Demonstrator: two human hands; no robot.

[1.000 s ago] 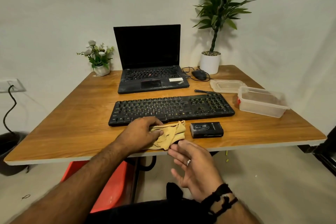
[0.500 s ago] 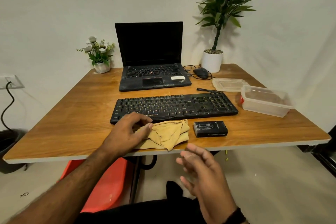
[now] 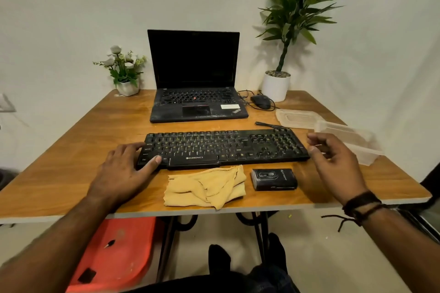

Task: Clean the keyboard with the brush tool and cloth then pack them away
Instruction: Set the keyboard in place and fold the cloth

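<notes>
Left hand [image 3: 121,171] flat, grip empty, fingertips resting on keyboard [image 3: 223,147] at its 9 o'clock end. Right hand [image 3: 333,159] loosely curled, empty, hovering at 3 o'clock end. Cloth [image 3: 204,187] at keyboard's 6 o'clock, near bench [image 3: 59,173] edge. Advice: steady both ends before cleaning.

A single wide-angle view from a head-worn camera looks forward and down across a brown wooden table [image 3: 71,157] toward a pale wall. The table's near edge and both forearms fill the lower frame, close to the lens. An open black laptop [image 3: 194,78] stands farthest back.
</notes>
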